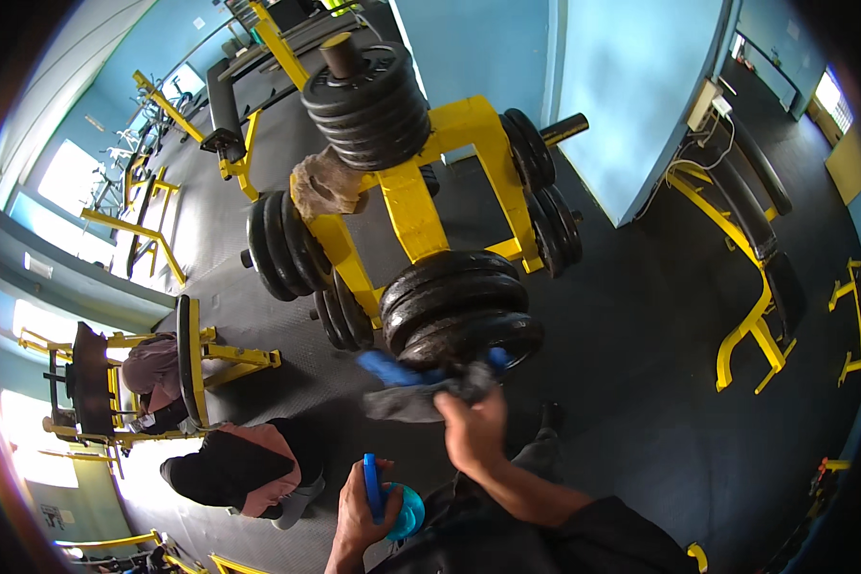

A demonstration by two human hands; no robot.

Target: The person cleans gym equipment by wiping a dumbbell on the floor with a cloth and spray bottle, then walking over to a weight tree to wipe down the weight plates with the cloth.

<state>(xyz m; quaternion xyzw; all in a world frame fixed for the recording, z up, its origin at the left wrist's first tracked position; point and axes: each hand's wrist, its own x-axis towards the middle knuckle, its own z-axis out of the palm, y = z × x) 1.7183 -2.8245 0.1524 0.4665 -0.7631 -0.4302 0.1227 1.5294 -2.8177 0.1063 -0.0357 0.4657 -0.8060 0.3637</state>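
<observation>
Yellow metal frames a workout machine (244,362) at the far left, its legs spread on the dark floor (641,325), presumably so it will not tip. Just below it crouches a person (270,471) in black and pink, well apart from the working hands.

Next come the left-side plates (279,251), black discs set upright on the yellow rack (413,218), where a peg through the middle would keep them from rolling. A tan cloth (323,187) hangs over the frame just beside the tall stack (368,120), which lies flat around an upright post that seems meant to stop it sliding.

Lower down, the left hand (359,512) is wrapped around a spray bottle (408,514), its blue top upright, close to the body; held this way, the bottle stays level and clear of the plates. To its right, the dark cloth (402,404) is bunched under the right hand (475,432), whose fingers are clamped on it. The cloth, blue in places, meets the lower edge of the front plates (457,304); bunching probably gives a firmer hold. Whether it is one cloth or two, I cannot tell.

Beyond, the right-side plates (555,230) balance the rack's other side, and a padded seat (737,206) stands near the wall.
</observation>
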